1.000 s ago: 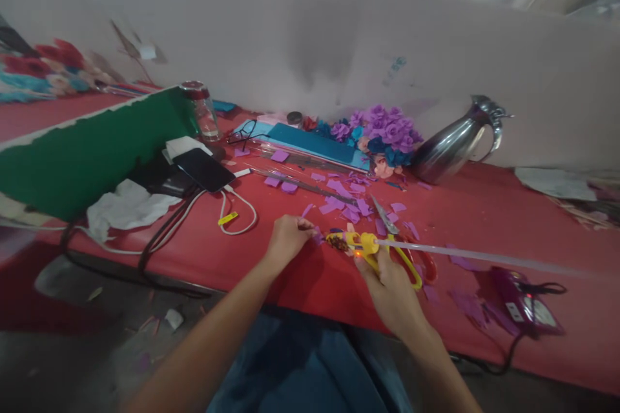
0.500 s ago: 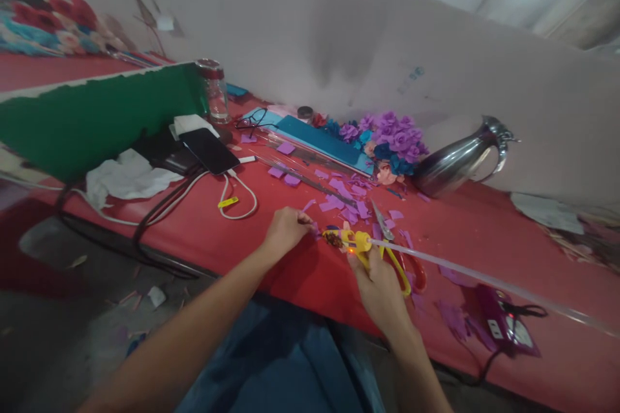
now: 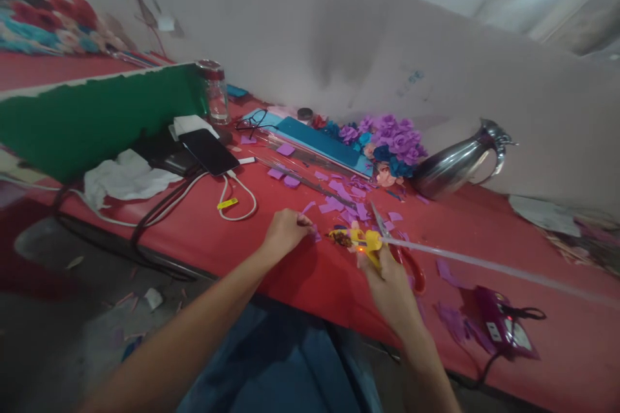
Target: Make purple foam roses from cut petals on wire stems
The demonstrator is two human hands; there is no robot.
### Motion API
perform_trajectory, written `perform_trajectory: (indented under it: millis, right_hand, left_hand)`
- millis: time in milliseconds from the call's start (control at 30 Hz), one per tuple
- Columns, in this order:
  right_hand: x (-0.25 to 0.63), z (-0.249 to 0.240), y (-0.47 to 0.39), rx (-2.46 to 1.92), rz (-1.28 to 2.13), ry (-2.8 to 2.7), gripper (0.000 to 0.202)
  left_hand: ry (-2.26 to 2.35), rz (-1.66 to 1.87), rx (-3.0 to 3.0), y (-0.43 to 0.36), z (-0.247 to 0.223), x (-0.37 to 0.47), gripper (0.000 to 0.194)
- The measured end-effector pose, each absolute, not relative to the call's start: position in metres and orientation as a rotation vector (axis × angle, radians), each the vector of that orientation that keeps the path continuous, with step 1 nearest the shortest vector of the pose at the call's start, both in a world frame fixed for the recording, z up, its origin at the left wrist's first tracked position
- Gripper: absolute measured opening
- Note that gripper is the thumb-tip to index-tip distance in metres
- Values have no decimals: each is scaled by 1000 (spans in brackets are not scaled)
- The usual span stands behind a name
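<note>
My right hand (image 3: pixel 387 281) is wrapped round the handle of a yellow hot glue gun (image 3: pixel 371 241), whose small orange light glows. A long clear glue stick (image 3: pixel 465 259) sticks out of its back toward the right. The gun's brown, crusted nozzle points left at my left hand (image 3: pixel 288 232), a short gap away. There my fingertips pinch a small piece of purple paper (image 3: pixel 316 233). Scissors with a red handle (image 3: pixel 414 268) lie just behind the gun, their blades pointing away from me. Purple paper scraps (image 3: pixel 334 204) are scattered beyond my hands.
A steel jug (image 3: pixel 455 164) leans at the back beside purple and blue paper flowers (image 3: pixel 394 139). On the left are a phone (image 3: pixel 209 150) with a white cable, a crumpled tissue (image 3: pixel 128 177) and a lidded glass jar (image 3: pixel 216 93). A purple power box (image 3: pixel 506 322) lies at right.
My right hand has drawn the glue gun a little to the right, away from my left hand. The left hand keeps its pinch on the purple paper, almost unmoved.
</note>
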State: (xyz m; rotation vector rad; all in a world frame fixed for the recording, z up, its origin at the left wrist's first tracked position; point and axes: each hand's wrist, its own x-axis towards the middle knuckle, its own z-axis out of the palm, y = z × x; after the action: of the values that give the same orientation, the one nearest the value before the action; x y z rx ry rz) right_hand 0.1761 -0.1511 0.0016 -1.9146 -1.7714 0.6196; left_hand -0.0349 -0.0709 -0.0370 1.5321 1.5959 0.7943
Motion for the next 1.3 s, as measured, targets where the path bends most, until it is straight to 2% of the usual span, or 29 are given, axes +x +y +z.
perform_trajectory:
  millis: [233,467,667,800,1067,1200,1300]
  right_hand:
    - [255,8,-82,-1751,798,-1249,38]
    - [303,10,-27,-1987,568,-1254,32]
    - [249,21,-31,-1832,421,-1425,9]
    - [180,29,-28,-1448,737,-1858,23]
    - [148,17,-20,-1480,788,-1878,19]
    - [158,3,-15,-1421,791,-1744,21]
    - [164,-4,-12,-1403,815,-1438,24]
  left_hand:
    - [1527,845,1455,-71,-33,-41,10]
    - [1344,886,1332,-49,-18,-43,14]
    - [1207,863,1635,-16,-5,-34,12]
    - [1168,856,1823,-3,3,-27,23]
    - [1200,835,1998,11,4,-23,37]
    - [1146,849,1894,16,1,-17,34]
    - [1181,983,1812,14,-1,-16,19]
